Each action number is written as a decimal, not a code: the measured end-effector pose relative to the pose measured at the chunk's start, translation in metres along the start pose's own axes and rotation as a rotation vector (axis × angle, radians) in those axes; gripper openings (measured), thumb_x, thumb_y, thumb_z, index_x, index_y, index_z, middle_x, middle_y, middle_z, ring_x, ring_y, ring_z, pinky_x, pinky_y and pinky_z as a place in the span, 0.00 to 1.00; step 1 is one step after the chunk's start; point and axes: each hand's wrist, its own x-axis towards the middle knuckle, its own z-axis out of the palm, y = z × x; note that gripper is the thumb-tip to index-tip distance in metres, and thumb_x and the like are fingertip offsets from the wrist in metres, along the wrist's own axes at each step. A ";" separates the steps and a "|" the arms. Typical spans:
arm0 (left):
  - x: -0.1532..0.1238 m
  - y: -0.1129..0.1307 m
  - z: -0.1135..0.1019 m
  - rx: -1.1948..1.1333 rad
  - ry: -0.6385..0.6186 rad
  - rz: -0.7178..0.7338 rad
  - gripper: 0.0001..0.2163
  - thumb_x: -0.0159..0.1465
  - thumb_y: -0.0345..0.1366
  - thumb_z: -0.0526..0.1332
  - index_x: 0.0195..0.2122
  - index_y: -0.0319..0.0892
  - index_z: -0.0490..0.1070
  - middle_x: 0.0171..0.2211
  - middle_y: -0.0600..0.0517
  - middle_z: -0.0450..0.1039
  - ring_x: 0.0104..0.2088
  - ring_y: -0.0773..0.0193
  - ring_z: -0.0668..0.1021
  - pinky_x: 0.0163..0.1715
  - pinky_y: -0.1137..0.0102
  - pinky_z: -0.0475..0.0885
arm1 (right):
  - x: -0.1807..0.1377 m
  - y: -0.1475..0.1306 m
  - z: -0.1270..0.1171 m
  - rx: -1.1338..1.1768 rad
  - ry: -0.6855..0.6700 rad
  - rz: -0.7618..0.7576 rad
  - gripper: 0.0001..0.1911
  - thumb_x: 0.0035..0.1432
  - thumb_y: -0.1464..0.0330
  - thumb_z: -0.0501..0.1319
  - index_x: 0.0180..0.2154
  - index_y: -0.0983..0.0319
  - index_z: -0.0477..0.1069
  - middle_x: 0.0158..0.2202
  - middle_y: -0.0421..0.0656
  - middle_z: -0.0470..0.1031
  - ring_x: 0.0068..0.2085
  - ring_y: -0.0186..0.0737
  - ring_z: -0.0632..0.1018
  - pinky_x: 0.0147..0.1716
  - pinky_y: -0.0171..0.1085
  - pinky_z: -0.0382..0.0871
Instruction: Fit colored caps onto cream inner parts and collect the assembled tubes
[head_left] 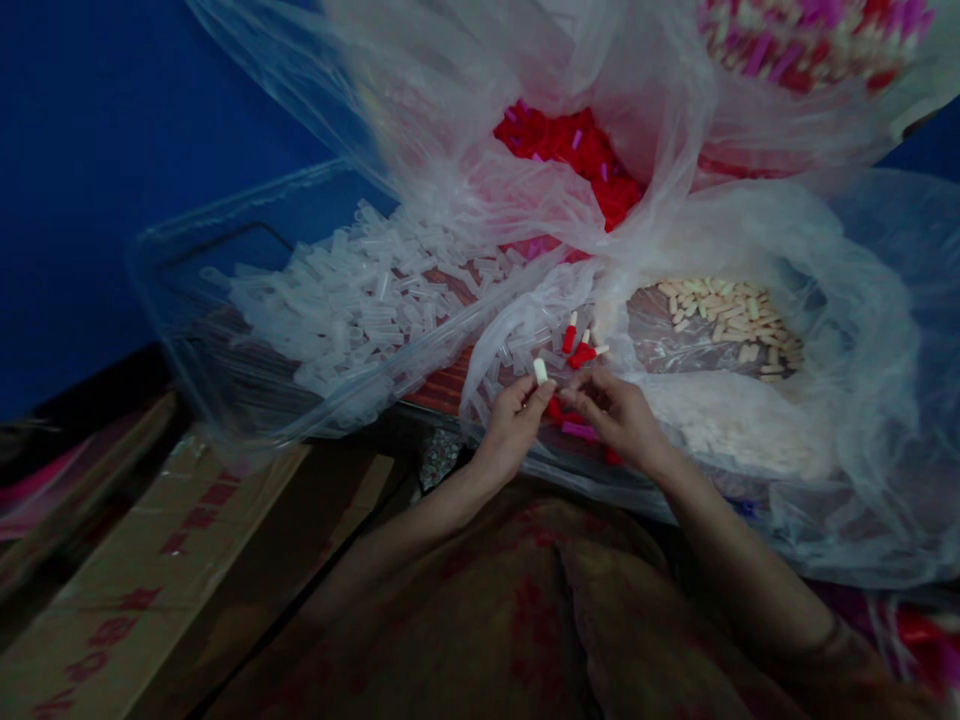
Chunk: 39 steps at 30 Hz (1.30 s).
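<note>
My left hand [517, 412] is closed, with a small cream-coloured piece with a rounded end [541, 372] pinched upright between thumb and fingertips. Close beside it, my right hand [619, 412] has its thumb and fingers drawn together; whatever they grip, if anything, is too small to make out. Just beyond the fingers lie small red pieces with pale tips [581, 355] on a clear plastic bag. Under the hands, more red pieces and a magenta piece [580, 431] show in part. Several small clear tubes [517, 348] lie left of them in the same bag.
A clear plastic bin [169, 330] at left holds a heap of clear tubes [360, 300]. At right, cream pieces [739, 315] lie in an open plastic bag [862, 290]. Behind are bags with red and magenta pieces [570, 145]. A cardboard box [142, 580] stands at lower left.
</note>
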 end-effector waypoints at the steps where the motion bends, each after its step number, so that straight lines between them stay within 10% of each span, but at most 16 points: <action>1: 0.000 0.003 -0.005 0.040 0.017 0.010 0.15 0.61 0.48 0.60 0.32 0.39 0.68 0.25 0.55 0.68 0.27 0.68 0.71 0.29 0.74 0.67 | 0.009 0.002 -0.002 -0.074 0.027 -0.017 0.11 0.64 0.62 0.55 0.35 0.62 0.69 0.31 0.43 0.73 0.31 0.37 0.72 0.32 0.35 0.65; 10: -0.010 0.015 -0.036 0.302 -0.048 0.060 0.11 0.62 0.38 0.58 0.44 0.40 0.68 0.24 0.58 0.64 0.22 0.71 0.66 0.21 0.76 0.60 | 0.062 0.020 0.020 -0.909 -0.059 -0.053 0.11 0.64 0.68 0.54 0.41 0.65 0.73 0.50 0.59 0.67 0.51 0.56 0.68 0.41 0.45 0.68; 19: -0.013 0.016 -0.041 0.211 -0.064 0.040 0.10 0.65 0.39 0.56 0.43 0.39 0.65 0.24 0.58 0.62 0.21 0.71 0.66 0.22 0.76 0.62 | 0.036 0.008 -0.013 0.294 0.060 0.072 0.21 0.50 0.54 0.67 0.39 0.61 0.69 0.30 0.40 0.73 0.31 0.38 0.74 0.33 0.38 0.69; 26: -0.017 0.024 -0.030 0.060 -0.135 -0.045 0.09 0.63 0.40 0.58 0.41 0.40 0.66 0.22 0.59 0.61 0.20 0.73 0.66 0.21 0.78 0.61 | 0.012 -0.009 -0.018 0.712 -0.031 0.184 0.19 0.54 0.58 0.63 0.45 0.55 0.61 0.34 0.38 0.72 0.31 0.35 0.74 0.30 0.36 0.71; 31: -0.018 0.028 -0.026 0.122 -0.164 -0.004 0.08 0.63 0.38 0.57 0.40 0.39 0.66 0.22 0.58 0.62 0.21 0.72 0.66 0.21 0.77 0.61 | 0.004 -0.008 -0.009 0.507 0.081 0.099 0.13 0.58 0.57 0.60 0.35 0.57 0.60 0.24 0.33 0.61 0.23 0.31 0.65 0.23 0.32 0.64; 39: -0.017 0.024 -0.025 0.252 -0.238 0.074 0.09 0.65 0.39 0.55 0.40 0.39 0.65 0.27 0.56 0.63 0.23 0.72 0.66 0.23 0.76 0.62 | -0.003 -0.005 -0.007 -0.060 -0.016 -0.291 0.07 0.63 0.68 0.56 0.38 0.60 0.72 0.35 0.43 0.77 0.36 0.39 0.76 0.36 0.36 0.68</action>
